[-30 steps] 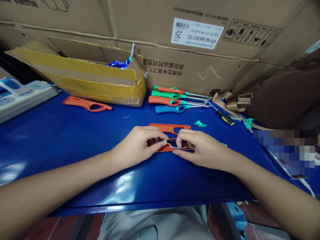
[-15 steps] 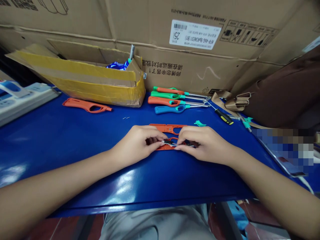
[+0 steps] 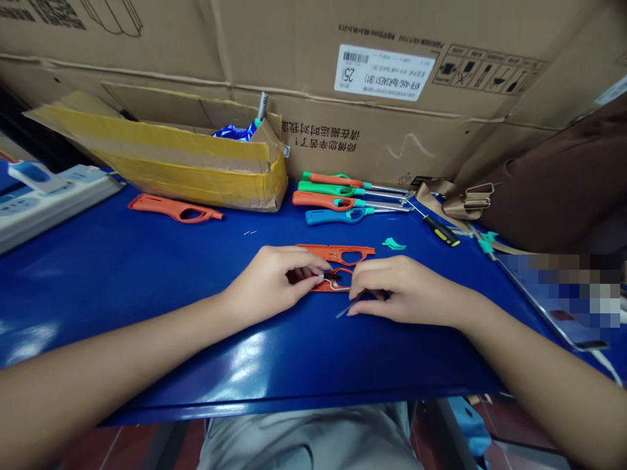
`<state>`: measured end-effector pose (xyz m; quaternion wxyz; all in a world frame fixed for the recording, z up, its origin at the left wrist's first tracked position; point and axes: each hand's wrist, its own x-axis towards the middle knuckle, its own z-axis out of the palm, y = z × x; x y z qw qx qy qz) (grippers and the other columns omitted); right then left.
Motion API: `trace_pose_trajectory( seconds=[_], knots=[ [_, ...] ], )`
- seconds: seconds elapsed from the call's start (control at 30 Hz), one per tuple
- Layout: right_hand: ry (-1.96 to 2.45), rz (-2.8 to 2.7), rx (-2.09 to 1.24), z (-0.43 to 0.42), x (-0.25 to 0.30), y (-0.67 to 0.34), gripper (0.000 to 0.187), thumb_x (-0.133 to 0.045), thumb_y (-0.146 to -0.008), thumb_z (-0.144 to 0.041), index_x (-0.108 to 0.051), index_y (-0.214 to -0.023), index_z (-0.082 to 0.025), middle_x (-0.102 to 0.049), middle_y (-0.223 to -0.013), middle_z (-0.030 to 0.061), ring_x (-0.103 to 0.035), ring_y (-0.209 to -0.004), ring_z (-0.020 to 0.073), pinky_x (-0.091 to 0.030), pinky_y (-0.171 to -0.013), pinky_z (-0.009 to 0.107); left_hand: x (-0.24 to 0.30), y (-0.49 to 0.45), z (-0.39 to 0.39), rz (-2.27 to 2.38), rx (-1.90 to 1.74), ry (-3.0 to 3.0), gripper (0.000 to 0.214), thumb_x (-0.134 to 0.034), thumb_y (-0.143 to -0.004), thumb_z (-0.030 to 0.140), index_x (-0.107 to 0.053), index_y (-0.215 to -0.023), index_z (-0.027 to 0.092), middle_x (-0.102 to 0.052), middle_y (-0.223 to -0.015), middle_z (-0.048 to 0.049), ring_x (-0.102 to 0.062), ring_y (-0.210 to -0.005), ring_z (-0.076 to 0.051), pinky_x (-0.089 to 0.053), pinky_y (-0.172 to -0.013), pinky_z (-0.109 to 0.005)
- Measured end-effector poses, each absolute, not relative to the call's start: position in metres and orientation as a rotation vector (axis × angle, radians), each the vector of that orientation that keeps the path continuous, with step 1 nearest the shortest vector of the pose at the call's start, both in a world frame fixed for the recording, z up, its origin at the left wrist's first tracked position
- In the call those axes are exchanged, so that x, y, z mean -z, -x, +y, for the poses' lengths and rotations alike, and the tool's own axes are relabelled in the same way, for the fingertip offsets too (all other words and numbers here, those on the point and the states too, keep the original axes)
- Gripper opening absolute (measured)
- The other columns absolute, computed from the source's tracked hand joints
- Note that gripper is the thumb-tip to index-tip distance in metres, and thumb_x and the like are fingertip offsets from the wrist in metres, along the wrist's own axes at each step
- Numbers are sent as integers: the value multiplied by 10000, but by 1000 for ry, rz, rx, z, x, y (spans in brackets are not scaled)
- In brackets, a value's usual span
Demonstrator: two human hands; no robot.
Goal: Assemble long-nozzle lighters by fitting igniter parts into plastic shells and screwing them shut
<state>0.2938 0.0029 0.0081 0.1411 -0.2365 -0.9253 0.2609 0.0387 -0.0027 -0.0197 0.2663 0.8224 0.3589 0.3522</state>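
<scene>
In the head view my left hand (image 3: pixel 277 277) is closed, its fingertips pinching a small black cylindrical part (image 3: pixel 334 277) with a pale wire. It is held over an orange lighter shell half (image 3: pixel 327 287), which lies partly under my fingers. My right hand (image 3: pixel 409 287) is closed on a thin, greyish, see-through strip or tube (image 3: pixel 343 311) that points down and left. Just behind both hands lies a second orange shell half (image 3: pixel 321 250) with a trigger opening. A small teal plastic piece (image 3: pixel 394 244) is a little behind my right hand.
Finished-looking long lighters, one of them blue (image 3: pixel 333 217), lie in a row at the back. A screwdriver (image 3: pixel 439 230) is right of them. An orange handle shell (image 3: pixel 171 207), a cardboard box (image 3: pixel 196 183) and a power strip (image 3: pixel 53 199) are left. A phone (image 3: pixel 563 320) lies right.
My right hand has drawn slightly back from the black part, and the thin strip in its fingers now slants down and left. My left hand stays in much the same place.
</scene>
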Motion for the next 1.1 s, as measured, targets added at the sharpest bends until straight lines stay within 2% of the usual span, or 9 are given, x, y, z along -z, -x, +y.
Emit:
trace_pose_trajectory(
  seconds=[0.1, 0.2, 0.4, 0.5, 0.57, 0.73, 0.93, 1.1],
  knots=[
    [705, -2556, -720, 4, -3, -289, 184, -724, -919, -362, -706, -914, -178, -697, -841, 20, -577, -665, 102, -448, -639, 231, 21, -39, -2, 962, -962, -2227, 175, -684, -869, 113, -782, -999, 179, -795, -861, -26, -724, -708, -128, -588, -672, -213],
    [825, -2414, -564, 5, 4, -287, 105, -652, -965, -271, -705, -1010, -192, -696, -888, 26, -527, -614, 89, -419, -592, 227, 22, -39, -2, 960, -963, -2245, 176, -685, -875, 118, -786, -1003, 184, -799, -868, -23, -724, -711, -129, -582, -668, -214],
    [865, -2492, -508, 9, 17, -284, 213, -629, -952, -207, -689, -1157, -213, -739, -1051, 59, -672, -863, 152, -504, -734, 259, 23, -41, -2, 926, -1004, -2293, 168, -679, -884, 102, -790, -981, 182, -806, -907, -26, -730, -788, -137, -582, -729, -226],
    [786, -2504, -503, 10, 19, -283, 229, -579, -976, -185, -701, -1168, -215, -760, -1067, 67, -698, -959, 178, -535, -811, 288, 23, -41, -4, 920, -1001, -2276, 175, -685, -881, 118, -781, -1013, 180, -794, -909, -38, -724, -750, -133, -583, -690, -227],
    [754, -2501, -484, 12, 20, -284, 239, -573, -974, -171, -719, -1161, -205, -760, -1060, 77, -706, -946, 180, -547, -825, 298, 23, -42, -5, 906, -991, -2267, 193, -698, -870, 137, -764, -1047, 174, -782, -922, -46, -715, -728, -128, -587, -674, -227],
    [774, -2499, -466, 15, 21, -288, 219, -593, -969, -182, -762, -1107, -202, -744, -987, 73, -697, -839, 159, -542, -748, 276, 24, -42, -6, 926, -919, -2286, 273, -741, -842, 174, -718, -1114, 169, -768, -920, -38, -713, -766, -138, -606, -733, -247],
    [716, -2537, -461, 17, 23, -290, 234, -579, -978, -181, -774, -1105, -203, -728, -976, 74, -678, -841, 156, -528, -744, 265, 25, -42, -6, 900, -892, -2326, 240, -737, -871, 166, -706, -1109, 175, -772, -937, -30, -721, -811, -147, -585, -760, -247],
    [704, -2635, -293, 15, 21, -290, 252, -559, -979, -166, -773, -1108, -194, -727, -978, 76, -665, -826, 160, -494, -699, 253, 23, -42, -6, 887, -868, -2396, 241, -735, -886, 162, -699, -1123, 181, -777, -967, -32, -729, -872, -172, -566, -809, -276]
  ],
)
